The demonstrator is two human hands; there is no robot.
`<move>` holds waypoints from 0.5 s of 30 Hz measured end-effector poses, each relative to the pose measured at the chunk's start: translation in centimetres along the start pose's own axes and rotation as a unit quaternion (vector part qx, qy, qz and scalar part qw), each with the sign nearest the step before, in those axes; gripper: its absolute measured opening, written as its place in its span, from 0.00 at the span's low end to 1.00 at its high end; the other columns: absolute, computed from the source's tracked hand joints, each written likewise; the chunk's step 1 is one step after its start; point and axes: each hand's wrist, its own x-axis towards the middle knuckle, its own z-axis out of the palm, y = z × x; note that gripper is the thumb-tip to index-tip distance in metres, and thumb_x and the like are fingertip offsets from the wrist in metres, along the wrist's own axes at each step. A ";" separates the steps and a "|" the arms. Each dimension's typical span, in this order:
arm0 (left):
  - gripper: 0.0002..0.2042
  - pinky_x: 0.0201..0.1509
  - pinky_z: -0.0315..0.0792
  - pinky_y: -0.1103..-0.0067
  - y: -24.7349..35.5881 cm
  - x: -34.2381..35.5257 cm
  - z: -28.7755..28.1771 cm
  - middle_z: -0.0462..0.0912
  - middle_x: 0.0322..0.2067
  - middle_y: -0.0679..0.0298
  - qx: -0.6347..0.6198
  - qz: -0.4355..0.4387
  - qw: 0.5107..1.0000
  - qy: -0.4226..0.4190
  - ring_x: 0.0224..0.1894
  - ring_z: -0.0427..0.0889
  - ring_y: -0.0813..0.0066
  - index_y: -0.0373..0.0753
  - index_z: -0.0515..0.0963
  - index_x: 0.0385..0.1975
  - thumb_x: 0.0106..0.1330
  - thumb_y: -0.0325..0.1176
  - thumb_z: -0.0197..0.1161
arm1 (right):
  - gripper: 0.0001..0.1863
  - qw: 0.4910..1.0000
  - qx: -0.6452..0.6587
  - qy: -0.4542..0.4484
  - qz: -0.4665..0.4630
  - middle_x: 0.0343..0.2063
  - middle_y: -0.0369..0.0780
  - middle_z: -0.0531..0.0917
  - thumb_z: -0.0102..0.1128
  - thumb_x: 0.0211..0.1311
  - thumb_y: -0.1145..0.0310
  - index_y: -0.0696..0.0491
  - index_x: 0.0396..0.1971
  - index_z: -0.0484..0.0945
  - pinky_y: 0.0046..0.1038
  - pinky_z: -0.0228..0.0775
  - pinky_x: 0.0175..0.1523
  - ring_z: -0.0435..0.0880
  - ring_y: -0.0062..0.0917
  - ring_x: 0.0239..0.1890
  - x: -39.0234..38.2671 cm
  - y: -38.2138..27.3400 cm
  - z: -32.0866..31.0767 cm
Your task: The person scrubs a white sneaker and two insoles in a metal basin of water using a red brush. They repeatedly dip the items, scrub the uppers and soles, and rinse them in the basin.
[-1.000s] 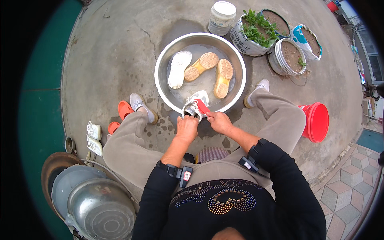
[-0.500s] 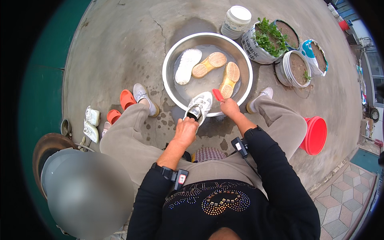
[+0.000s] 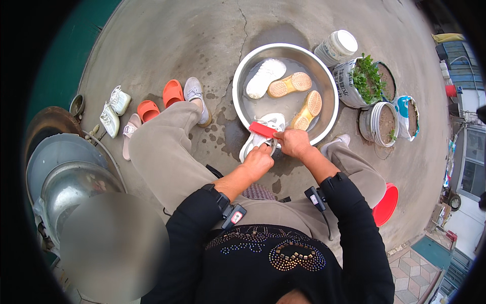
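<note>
A white lace-up shoe (image 3: 276,119) tilts over the near rim of a wide metal basin (image 3: 235,93), its toe toward the water. My left hand (image 3: 259,161) is closed round its heel end. In my right hand (image 3: 294,142) is a red brush (image 3: 262,129), laid across the shoe's upper; its bristles are hidden underneath. Inside the basin, in shallow cloudy water, a white shoe (image 3: 265,78) lies at the far left. Two more shoes rest with tan soles up: one sole (image 3: 290,85) near the middle, another sole (image 3: 307,111) at the right.
Left of my legs stand white shoes (image 3: 110,112), orange clogs (image 3: 172,92) and a pink slipper (image 3: 131,134). Metal bowls (image 3: 76,187) are stacked at the lower left, partly blurred. A white bucket (image 3: 336,48), planters (image 3: 377,124) and a red bucket (image 3: 387,205) stand to the right.
The red brush has moved left from beside the shoe onto its upper, and my right hand has come closer to my left. The whole view has shifted.
</note>
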 end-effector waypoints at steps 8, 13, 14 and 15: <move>0.04 0.36 0.72 0.74 0.2 0.9 -0.3 0.75 0.28 0.61 -0.008 0.021 0.999 0.022 0.38 0.74 0.65 0.37 0.80 0.16 0.41 0.29 0.60 | 0.13 0.985 0.069 0.077 0.141 0.33 0.45 0.81 0.53 0.55 0.62 0.41 0.40 0.82 0.37 0.73 0.43 0.81 0.39 0.38 1.3 0.2 -1.4; 0.04 0.37 0.71 0.74 0.7 1.1 0.1 0.74 0.27 0.61 0.005 0.034 0.999 0.029 0.36 0.74 0.65 0.39 0.80 0.15 0.39 0.30 0.60 | 0.14 0.998 -0.062 -0.012 -0.024 0.31 0.42 0.80 0.55 0.54 0.61 0.39 0.41 0.82 0.35 0.73 0.41 0.81 0.36 0.35 0.6 -0.5 -1.3; 0.04 0.37 0.71 0.74 0.7 1.1 0.1 0.74 0.27 0.61 0.001 0.036 0.999 0.023 0.36 0.74 0.65 0.39 0.80 0.15 0.39 0.30 0.60 | 0.13 0.996 -0.086 -0.010 0.018 0.30 0.41 0.80 0.55 0.55 0.61 0.39 0.40 0.82 0.35 0.73 0.40 0.81 0.35 0.35 0.8 -0.4 -1.4; 0.04 0.37 0.70 0.74 0.6 1.1 0.2 0.74 0.27 0.62 0.014 0.030 0.999 0.038 0.36 0.74 0.65 0.40 0.80 0.15 0.40 0.31 0.60 | 0.13 0.995 -0.084 0.022 0.042 0.31 0.41 0.81 0.54 0.55 0.61 0.39 0.39 0.82 0.34 0.73 0.40 0.81 0.35 0.35 1.0 -0.3 -1.5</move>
